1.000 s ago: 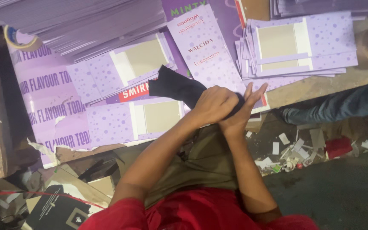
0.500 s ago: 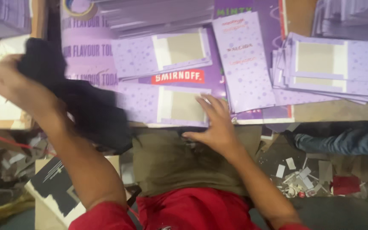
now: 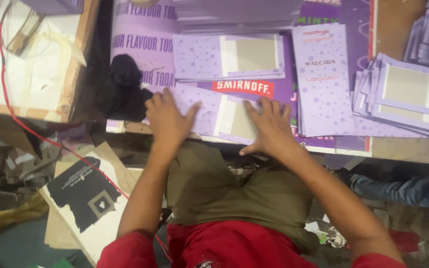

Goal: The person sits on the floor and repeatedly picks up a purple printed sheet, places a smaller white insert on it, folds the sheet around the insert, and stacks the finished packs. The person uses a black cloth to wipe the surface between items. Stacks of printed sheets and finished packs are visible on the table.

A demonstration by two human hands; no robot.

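Left hand [image 3: 167, 116] and right hand [image 3: 272, 126]: no grip, palms flat, fingers spread, pressing lilac dotted card [image 3: 214, 114] at counter [image 3: 403, 149] near edge. One card under press; finished-looking stack [image 3: 403, 94] toward right edge, another stack [image 3: 229, 57] behind. Dark cloth [image 3: 122, 87] lies untouched toward left edge.
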